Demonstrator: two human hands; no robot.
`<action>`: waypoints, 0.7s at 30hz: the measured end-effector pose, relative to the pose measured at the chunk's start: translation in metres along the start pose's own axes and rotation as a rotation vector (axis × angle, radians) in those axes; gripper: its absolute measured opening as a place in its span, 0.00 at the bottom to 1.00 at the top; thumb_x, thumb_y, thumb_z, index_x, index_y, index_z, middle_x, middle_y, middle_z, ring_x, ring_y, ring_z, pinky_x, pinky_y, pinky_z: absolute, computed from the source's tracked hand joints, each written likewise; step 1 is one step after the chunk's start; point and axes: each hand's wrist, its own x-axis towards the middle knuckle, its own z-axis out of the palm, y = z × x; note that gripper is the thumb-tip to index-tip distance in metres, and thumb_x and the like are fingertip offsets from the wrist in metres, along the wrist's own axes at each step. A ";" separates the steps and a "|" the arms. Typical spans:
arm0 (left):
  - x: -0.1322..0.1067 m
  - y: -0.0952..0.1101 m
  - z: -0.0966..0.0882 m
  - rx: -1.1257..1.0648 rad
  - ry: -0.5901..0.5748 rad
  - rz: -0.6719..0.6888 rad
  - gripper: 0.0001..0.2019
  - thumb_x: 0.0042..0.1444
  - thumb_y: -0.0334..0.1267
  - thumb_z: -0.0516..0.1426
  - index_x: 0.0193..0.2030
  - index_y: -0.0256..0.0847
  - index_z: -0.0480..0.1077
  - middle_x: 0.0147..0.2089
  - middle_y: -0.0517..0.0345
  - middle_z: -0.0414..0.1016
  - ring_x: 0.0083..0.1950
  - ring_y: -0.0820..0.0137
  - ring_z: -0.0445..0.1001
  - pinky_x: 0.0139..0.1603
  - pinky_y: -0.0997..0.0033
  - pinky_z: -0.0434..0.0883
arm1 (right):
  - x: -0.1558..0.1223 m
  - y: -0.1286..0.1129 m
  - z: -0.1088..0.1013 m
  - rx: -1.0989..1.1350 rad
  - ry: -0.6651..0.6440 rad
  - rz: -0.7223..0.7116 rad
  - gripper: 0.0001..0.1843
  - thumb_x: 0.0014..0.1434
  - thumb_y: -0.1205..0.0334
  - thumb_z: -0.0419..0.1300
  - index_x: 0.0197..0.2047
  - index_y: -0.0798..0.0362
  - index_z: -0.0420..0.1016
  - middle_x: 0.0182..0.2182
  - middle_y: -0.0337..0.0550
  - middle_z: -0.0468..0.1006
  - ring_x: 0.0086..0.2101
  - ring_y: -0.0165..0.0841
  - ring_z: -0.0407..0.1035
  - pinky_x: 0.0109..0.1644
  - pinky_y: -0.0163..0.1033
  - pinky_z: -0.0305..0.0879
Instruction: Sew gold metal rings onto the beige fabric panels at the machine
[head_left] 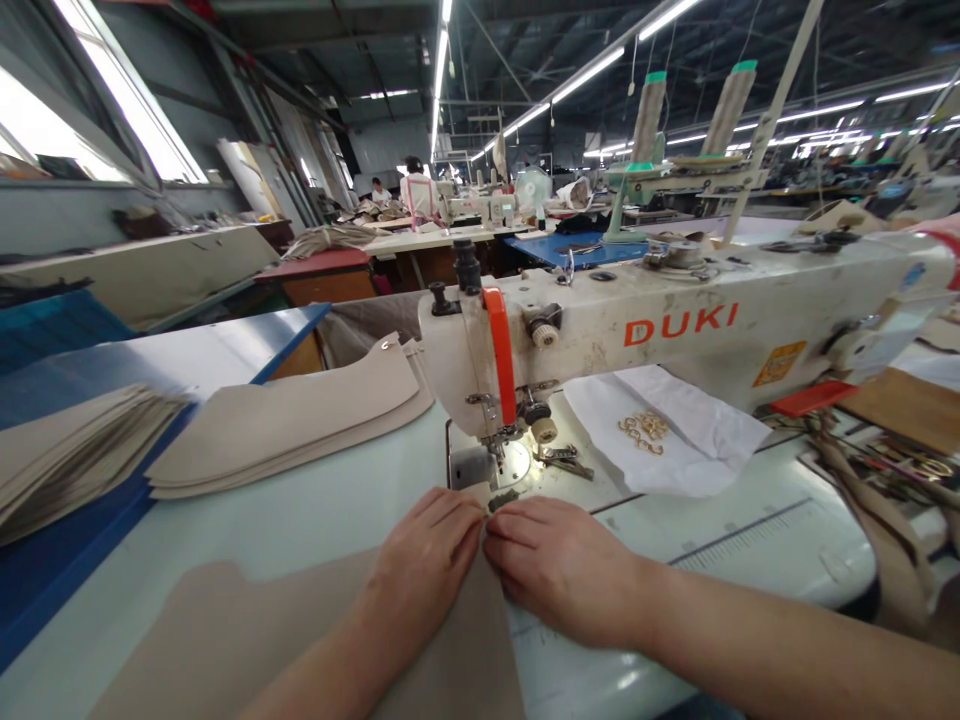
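A beige fabric panel [300,630] lies on the pale sewing table, its narrow end reaching toward the needle of a sewing machine [480,370]. My left hand [431,550] is closed on the panel's edge just in front of the needle plate [514,462]. Close beside it, my right hand [559,565] is closed too, fingertips pinched at the same edge. The fingers cover the bit of cloth between them. Behind the hands, the presser foot and needle area is lit by a small lamp.
Stacked beige panels [300,415] lie left of the machine, with another pile [75,450] on a blue-edged table. Small gold-coloured metal pieces [643,430] rest on white paper [697,440] under the machine arm. Thread cones [727,110] stand behind. Other people are far off.
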 end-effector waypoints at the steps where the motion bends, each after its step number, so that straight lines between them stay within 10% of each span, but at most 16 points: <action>1: 0.000 0.000 0.000 -0.009 0.000 -0.004 0.10 0.62 0.31 0.48 0.32 0.39 0.69 0.30 0.57 0.74 0.33 0.69 0.72 0.37 0.69 0.72 | 0.001 0.000 -0.001 -0.014 0.000 0.001 0.08 0.62 0.66 0.52 0.40 0.59 0.72 0.37 0.48 0.75 0.42 0.36 0.67 0.51 0.41 0.63; 21: -0.008 0.003 -0.009 -0.032 0.021 -0.069 0.12 0.61 0.32 0.48 0.36 0.40 0.73 0.36 0.53 0.79 0.38 0.68 0.76 0.42 0.67 0.76 | 0.011 0.003 -0.002 -0.201 -0.116 -0.087 0.05 0.60 0.69 0.56 0.36 0.60 0.72 0.35 0.47 0.73 0.38 0.37 0.66 0.48 0.42 0.63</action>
